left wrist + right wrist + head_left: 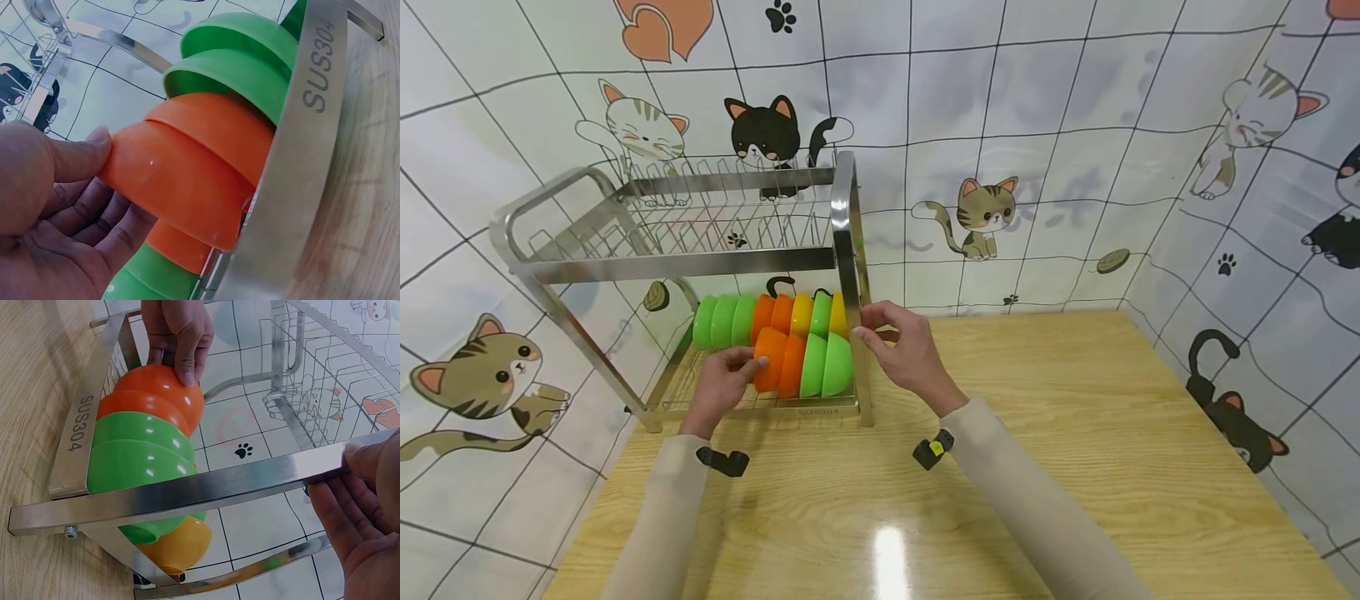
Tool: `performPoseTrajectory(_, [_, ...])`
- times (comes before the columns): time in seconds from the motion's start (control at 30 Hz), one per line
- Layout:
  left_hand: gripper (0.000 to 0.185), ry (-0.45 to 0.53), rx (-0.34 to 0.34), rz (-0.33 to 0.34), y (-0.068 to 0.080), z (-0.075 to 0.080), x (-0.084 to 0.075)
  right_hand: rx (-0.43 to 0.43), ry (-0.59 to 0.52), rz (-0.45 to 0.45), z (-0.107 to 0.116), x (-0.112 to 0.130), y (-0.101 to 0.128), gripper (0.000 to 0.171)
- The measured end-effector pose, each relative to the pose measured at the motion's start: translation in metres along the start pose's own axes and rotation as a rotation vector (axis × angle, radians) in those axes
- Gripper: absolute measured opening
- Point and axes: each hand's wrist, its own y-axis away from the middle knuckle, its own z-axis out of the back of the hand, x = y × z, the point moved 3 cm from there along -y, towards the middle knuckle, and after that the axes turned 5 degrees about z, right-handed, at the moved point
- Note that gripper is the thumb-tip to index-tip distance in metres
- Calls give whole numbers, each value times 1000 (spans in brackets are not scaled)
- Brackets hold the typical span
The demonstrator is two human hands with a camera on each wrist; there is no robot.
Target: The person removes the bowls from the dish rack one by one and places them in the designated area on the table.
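Orange bowl [769,358] stands on edge at the left end of the front row in the rack [844,250], left of frame centre, the row's axis running left-right. Left hand [724,385] pinches its rim; right hand [904,350] grips the rack's upright post above the wooden surface [1075,433].

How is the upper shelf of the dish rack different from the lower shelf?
The upper shelf holds no dishes; the lower shelf carries two rows of orange, green and yellow bowls. Neither hand touches the upper shelf; at the lower one, the left hand touches an orange bowl. Both are steel wire.
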Motion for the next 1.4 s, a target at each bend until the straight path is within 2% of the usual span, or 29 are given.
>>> performPoseTrajectory(0.37, [40, 8, -33, -16, 0, 8, -4, -5, -3, -11, 1, 0, 0, 20])
performPoseTrajectory(0.83, [47, 21, -46, -17, 2, 20, -5, -12, -10, -15, 0, 0, 0, 20])
performPoseTrajectory(1.1, [46, 17, -114, -32, 12, 29, -14, -7, -2, -16, -1, 1, 1, 19])
performPoseTrajectory(1.4, [41, -36, -171, -87, 25, 33, -29, -6, -7, -12, -1, 1, 1, 19])
